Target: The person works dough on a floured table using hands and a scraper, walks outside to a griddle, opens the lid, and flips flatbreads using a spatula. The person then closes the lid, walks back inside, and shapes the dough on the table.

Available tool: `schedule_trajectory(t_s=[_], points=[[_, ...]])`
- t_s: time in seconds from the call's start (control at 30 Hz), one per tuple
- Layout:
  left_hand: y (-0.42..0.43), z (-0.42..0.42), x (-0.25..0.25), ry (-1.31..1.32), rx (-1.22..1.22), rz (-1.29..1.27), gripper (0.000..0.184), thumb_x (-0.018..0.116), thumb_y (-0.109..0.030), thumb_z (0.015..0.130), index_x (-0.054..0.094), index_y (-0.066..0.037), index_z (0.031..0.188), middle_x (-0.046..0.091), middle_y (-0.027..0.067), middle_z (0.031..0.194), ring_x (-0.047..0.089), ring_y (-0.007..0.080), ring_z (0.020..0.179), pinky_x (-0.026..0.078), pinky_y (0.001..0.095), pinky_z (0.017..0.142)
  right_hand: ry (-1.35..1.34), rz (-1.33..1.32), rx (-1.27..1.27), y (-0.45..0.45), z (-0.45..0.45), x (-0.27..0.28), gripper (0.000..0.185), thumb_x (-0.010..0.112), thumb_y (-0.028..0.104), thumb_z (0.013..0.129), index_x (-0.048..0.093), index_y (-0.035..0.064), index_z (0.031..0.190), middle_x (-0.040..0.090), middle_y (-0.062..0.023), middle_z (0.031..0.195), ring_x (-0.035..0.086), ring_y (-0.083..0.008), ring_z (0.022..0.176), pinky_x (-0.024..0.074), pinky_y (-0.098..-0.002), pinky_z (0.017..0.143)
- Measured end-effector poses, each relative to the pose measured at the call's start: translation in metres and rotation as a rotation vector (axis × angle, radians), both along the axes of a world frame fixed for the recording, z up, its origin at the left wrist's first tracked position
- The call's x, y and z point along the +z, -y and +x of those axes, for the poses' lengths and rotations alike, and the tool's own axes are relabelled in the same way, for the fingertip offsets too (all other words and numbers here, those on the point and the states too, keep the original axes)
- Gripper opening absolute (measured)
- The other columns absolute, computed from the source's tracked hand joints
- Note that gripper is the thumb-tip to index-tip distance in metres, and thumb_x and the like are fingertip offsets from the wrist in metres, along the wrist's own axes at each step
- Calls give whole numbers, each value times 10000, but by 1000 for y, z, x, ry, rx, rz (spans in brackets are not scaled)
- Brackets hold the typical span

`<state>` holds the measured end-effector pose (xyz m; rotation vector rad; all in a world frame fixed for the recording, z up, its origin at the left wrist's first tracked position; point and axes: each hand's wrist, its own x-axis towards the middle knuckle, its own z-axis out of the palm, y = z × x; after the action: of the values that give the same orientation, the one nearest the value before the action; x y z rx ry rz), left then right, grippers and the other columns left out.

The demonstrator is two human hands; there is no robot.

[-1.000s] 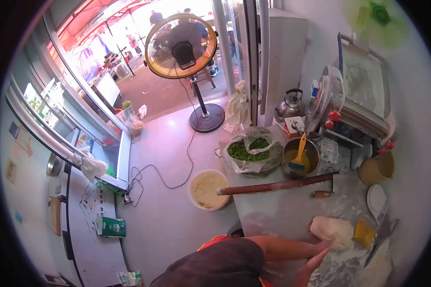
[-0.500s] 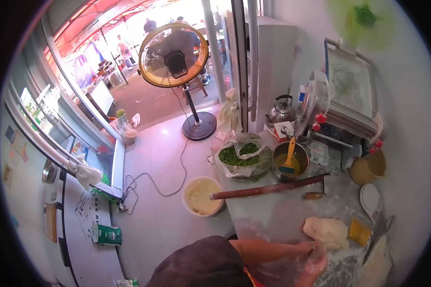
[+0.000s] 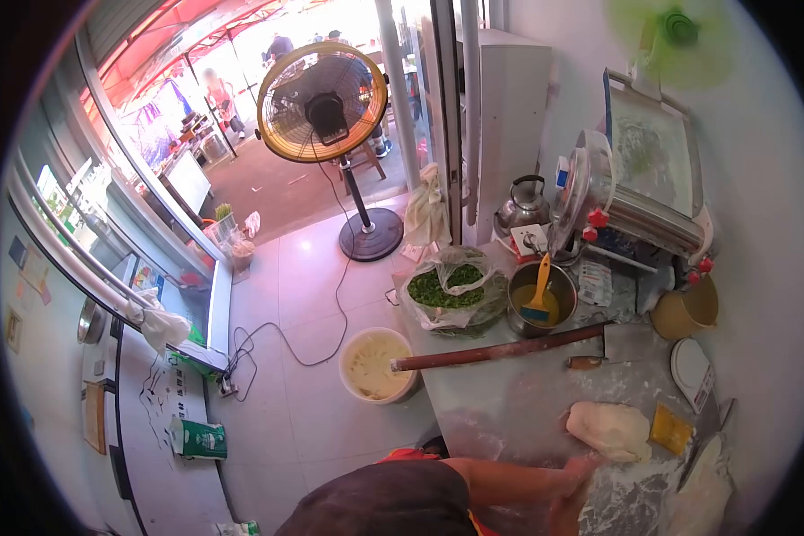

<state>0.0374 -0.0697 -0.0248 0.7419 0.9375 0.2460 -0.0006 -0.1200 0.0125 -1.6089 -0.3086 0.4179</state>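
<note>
Both of my hands are over the floured worktop [image 3: 500, 420], just below a pale lump of dough [image 3: 609, 431]. My left hand [image 3: 577, 475] reaches in from the left, its fingers smeared by motion near the dough's lower edge. Close against it, my right hand [image 3: 569, 507] is blurred and partly hidden. Whether either hand holds anything cannot be seen. To the right of the dough lies a yellow packet [image 3: 669, 431]. Above it are a wide-bladed scraper [image 3: 628, 342] with a wooden handle and a long brown rolling pin [image 3: 500, 349].
Beyond the pin stand a pot [image 3: 520, 323] with a brush [image 3: 540, 295] and a bag of chopped greens [image 3: 447, 288]. A white scale [image 3: 690, 368] and dough machine [image 3: 657, 210] are at right. A tub [image 3: 353, 389] and standing fan [image 3: 323, 112] are on the left.
My hands have moved slightly left and down, away from the dough. The dough stays in place. The view has shifted a little, and a person outside has moved.
</note>
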Motion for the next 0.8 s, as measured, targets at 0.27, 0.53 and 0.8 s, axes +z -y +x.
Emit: schedule_trajectory(t_s=[0.27, 0.53, 0.8], points=[[-50, -14, 13, 803, -573, -694, 301, 540, -412, 961, 573, -126, 1046, 564, -12, 740, 555, 79, 671, 477, 209, 573, 906, -688, 5, 33, 38, -62, 364, 442, 194, 975, 563, -80, 1182, 568, -110, 1220, 555, -208, 1064, 420, -328, 955], [-50, -30, 66, 214, -151, -501, 344, 537, -433, 948, 546, -119, 807, 509, -12, 648, 488, 113, 554, 414, 272, 491, 401, -293, 226, 40, 36, -109, 336, 489, 190, 957, 600, -52, 1162, 582, -106, 1198, 547, -211, 1094, 420, -329, 971], [-54, -32, 62, 347, -308, -348, 290, 596, -368, 931, 577, -96, 832, 542, 15, 686, 520, 106, 630, 451, 251, 609, 390, -419, -20, 29, 41, -65, 417, 510, 272, 956, 539, -15, 1258, 560, -112, 1245, 516, -207, 1150, 394, -320, 1001]])
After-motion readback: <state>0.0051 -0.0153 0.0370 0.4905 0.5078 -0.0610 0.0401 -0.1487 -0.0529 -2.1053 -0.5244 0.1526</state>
